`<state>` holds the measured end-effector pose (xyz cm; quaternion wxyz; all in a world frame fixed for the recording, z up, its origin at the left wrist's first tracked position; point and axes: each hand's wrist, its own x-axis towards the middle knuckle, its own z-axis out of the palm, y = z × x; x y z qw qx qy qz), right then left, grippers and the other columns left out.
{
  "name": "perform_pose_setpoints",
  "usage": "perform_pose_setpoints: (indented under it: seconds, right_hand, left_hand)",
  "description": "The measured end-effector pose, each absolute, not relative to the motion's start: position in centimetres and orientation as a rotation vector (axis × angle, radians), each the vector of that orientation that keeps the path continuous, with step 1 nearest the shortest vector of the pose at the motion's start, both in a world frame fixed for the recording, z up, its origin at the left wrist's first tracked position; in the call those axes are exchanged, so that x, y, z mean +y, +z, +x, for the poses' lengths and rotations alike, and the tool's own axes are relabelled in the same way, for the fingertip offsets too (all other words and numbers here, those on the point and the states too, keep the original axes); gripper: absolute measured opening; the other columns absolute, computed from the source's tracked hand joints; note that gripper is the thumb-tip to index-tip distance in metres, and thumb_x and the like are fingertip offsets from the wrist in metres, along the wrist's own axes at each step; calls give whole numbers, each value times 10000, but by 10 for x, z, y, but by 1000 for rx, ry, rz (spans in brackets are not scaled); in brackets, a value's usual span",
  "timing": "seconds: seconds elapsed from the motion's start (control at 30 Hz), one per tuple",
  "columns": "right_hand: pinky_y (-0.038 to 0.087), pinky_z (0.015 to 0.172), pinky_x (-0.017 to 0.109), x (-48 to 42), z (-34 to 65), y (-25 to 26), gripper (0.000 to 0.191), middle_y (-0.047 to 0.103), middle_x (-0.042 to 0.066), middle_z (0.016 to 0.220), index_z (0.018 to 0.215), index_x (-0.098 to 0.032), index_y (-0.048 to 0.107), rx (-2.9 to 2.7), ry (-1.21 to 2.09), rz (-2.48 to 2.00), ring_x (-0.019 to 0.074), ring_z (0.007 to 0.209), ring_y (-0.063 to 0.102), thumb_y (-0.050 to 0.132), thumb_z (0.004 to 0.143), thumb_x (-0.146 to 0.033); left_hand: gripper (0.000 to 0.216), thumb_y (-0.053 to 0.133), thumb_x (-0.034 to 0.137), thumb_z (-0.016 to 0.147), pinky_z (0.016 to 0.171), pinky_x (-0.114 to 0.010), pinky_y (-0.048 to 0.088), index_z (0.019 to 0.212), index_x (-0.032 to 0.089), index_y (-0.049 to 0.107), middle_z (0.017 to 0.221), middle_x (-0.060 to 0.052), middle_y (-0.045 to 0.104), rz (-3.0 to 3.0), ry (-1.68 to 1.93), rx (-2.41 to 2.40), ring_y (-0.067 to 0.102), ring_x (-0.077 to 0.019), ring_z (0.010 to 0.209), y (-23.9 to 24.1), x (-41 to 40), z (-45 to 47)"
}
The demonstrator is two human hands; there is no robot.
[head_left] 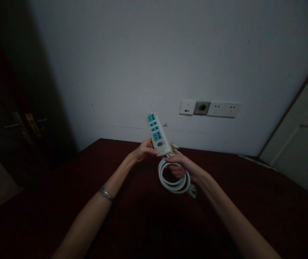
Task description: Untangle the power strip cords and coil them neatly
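Note:
A white power strip with blue socket faces and a blue switch is tilted up in front of me, its far end leaning left. My left hand is closed around the strip's lower left edge, thumb on top. Below the strip hangs its white cable, wound into a coil. My right hand grips the top of that coil, with some fingers passing through the loop. The plug dangles at the coil's lower right. Something thin and yellowish, perhaps a tie, shows near the strip's cable end.
A dark red table spreads beneath my hands and meets a pale wall. Wall sockets sit in a row behind, to the right. A dark door with a handle stands at left, a white door at right.

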<state>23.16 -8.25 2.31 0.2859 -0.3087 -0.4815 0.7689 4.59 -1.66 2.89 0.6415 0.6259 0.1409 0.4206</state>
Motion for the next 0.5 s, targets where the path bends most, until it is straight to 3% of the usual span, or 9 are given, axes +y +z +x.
perform_pose_setpoints:
  seconds: [0.27, 0.5]
  right_hand:
    - [107, 284, 139, -77, 242, 21, 236, 272, -97, 351, 657, -150, 467, -1198, 2433, -681, 17, 289, 126, 500, 807, -329]
    - [143, 277, 132, -74, 241, 21, 295, 258, -94, 339, 609, -119, 503, -1077, 2194, -644, 12, 286, 138, 510, 812, -334]
  left_hand:
    - [411, 680, 130, 475, 670, -263, 453, 880, 84, 622, 830, -97, 675, 1316, 936, 277, 610, -169, 694, 17, -18, 53]
    - [350, 632, 229, 646, 649, -312, 480, 964, 92, 576, 782, -83, 654, 1164, 883, 359, 602, -166, 649, 3, -16, 62]
